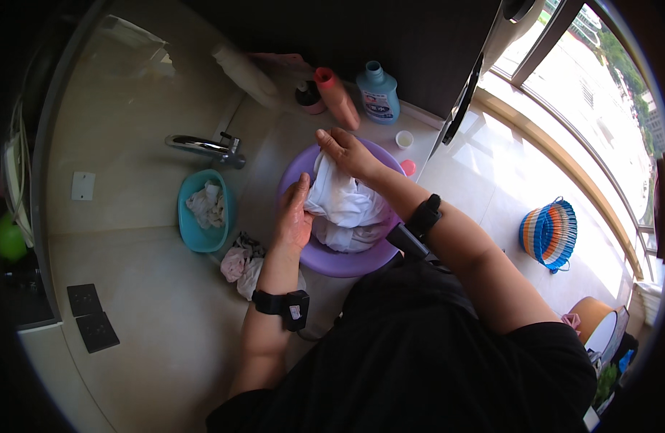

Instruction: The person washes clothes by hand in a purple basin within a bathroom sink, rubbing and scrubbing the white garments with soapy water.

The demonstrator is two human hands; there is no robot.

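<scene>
A purple plastic basin (332, 267) stands before me, with white wet-looking cloth (343, 197) heaped inside it. My right hand (347, 154) grips the far edge of this cloth, over the basin's back half. At the basin's left side, my left hand (295, 216) has its thumb up and its fingers behind a fold of the same cloth. The fold is lifted between both hands, while more white fabric rests lower in the basin. Part of the left fingers is hidden by the cloth.
Behind the basin stand a blue bottle (379, 97) without a cap, a red-pink bottle (340, 100) and a white cap (404, 139). Left are a chrome faucet (208, 149), a teal basin (185, 216) holding cloth, and loose laundry (243, 265). A woven basket (548, 234) sits right.
</scene>
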